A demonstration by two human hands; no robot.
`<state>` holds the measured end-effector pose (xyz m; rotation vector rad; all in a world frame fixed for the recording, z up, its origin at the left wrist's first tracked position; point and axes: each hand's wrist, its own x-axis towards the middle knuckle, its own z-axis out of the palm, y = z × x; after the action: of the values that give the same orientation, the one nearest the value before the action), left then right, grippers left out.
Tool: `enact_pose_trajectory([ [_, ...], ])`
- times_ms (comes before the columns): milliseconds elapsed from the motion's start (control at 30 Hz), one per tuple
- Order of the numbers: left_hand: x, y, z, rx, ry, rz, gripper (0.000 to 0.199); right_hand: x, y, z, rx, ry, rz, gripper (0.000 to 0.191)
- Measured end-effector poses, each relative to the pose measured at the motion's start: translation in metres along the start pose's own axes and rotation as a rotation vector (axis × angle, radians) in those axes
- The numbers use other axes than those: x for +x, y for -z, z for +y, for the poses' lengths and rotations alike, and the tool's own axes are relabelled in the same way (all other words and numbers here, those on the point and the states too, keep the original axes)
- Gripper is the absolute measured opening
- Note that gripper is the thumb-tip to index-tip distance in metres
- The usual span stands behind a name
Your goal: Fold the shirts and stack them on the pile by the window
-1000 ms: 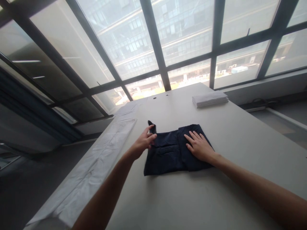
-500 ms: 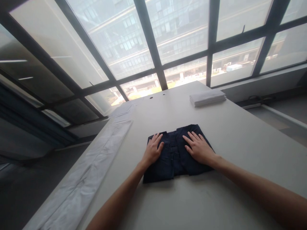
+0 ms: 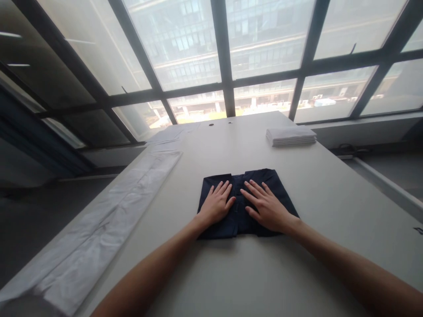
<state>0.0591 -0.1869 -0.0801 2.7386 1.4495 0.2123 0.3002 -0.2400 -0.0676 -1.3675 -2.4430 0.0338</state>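
Observation:
A dark navy cloth (image 3: pixel 239 224), folded in from both sides, lies flat on the white table (image 3: pixel 211 277). My left hand (image 3: pixel 216 204) rests palm down on its left part, fingers spread. On the right part my right hand (image 3: pixel 266 207) lies flat, its fingers also apart and pointing toward the middle. The two hands are separated by a narrow strip of the dark cloth where the folded edges come close together. Neither hand grips anything.
Along the table's left side lies a long white cloth (image 3: pixel 122 211), with more flat white pieces (image 3: pixel 168 134) beyond it. A folded white stack (image 3: pixel 291 135) sits at the back right. Large windows stand behind the table.
Both hands have moved closer together over the dark cloth. The whole view has tilted slightly. The cloth still lies in the same part of the table.

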Motion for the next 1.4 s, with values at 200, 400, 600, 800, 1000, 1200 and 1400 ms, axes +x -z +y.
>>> enact_pose_trajectory([
  [200,0.001,0.004,0.005,-0.037,0.015,0.034,0.058,0.001,-0.009,0.002,0.005,-0.029,-0.12,0.061],
  [400,-0.007,-0.003,0.031,-0.06,-0.036,0.061,0.057,0.002,-0.01,0.004,0.005,-0.041,-0.1,0.068],
  [600,-0.01,-0.005,0.035,-0.07,-0.041,0.052,0.058,0.001,-0.011,0.003,0.002,-0.036,-0.096,0.064],
  [800,-0.021,-0.004,0.042,-0.073,-0.101,0.014,0.06,0.002,-0.01,0.004,0.006,-0.028,-0.099,0.062],
  [1000,-0.006,0.012,0.029,-0.149,-0.092,-0.017,0.062,0.002,-0.007,0.002,0.019,-0.024,-0.096,0.06],
  [1200,0.053,0.016,-0.001,-0.094,0.053,0.08,0.048,0.002,-0.005,0.001,0.03,-0.029,-0.1,0.06],
  [1400,0.07,-0.004,-0.008,-0.068,0.104,0.12,0.047,0.003,-0.007,0.0,0.027,-0.03,-0.094,0.06],
])
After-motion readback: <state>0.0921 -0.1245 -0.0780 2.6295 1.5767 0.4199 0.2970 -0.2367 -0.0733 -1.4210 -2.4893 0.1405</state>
